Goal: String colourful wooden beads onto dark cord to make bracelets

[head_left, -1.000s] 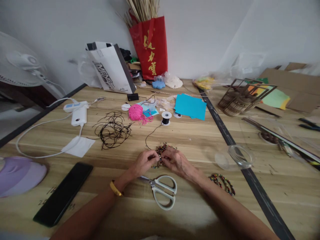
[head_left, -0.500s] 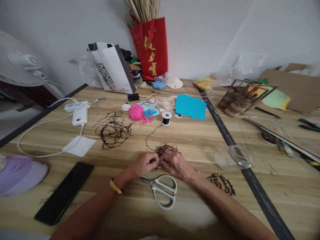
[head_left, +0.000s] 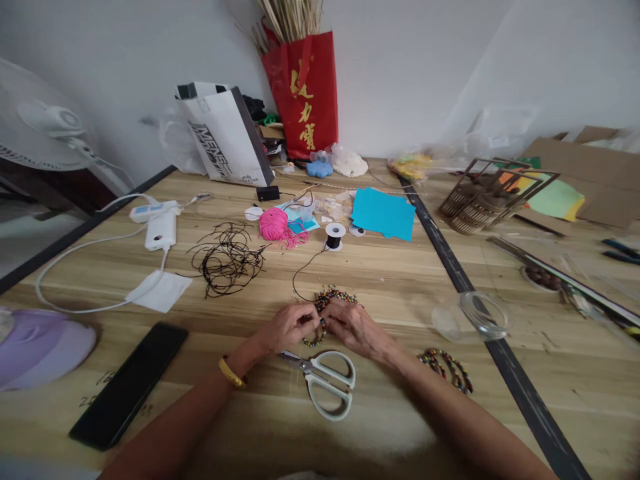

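My left hand [head_left: 293, 327] and my right hand [head_left: 353, 323] meet over the table, fingertips pinched close together. Between them hangs a beaded bracelet [head_left: 315, 341] of small multicoloured beads, its lower loop showing below the fingers. Both hands grip its upper part, where fingers hide the beads. Just behind the hands lies a pile of loose coloured beads [head_left: 337, 293], partly covered by my right hand. A black cord [head_left: 295, 273] runs from a white spool [head_left: 334, 237] toward the hands. Scissors [head_left: 325, 383] with white handles lie just in front, by my wrists.
Finished-looking beaded loops [head_left: 447, 369] lie beside my right forearm, near a clear round container [head_left: 484, 313]. To the left are tangled black cord [head_left: 230, 260], a phone [head_left: 129, 385] and a power strip [head_left: 161, 223]. Pink yarn [head_left: 273, 224] and blue sheets [head_left: 383, 213] sit farther back.
The bracelet's lower loop now shows more fully below my fingers. Both hands stay together in nearly the same place; the view has shifted slightly.
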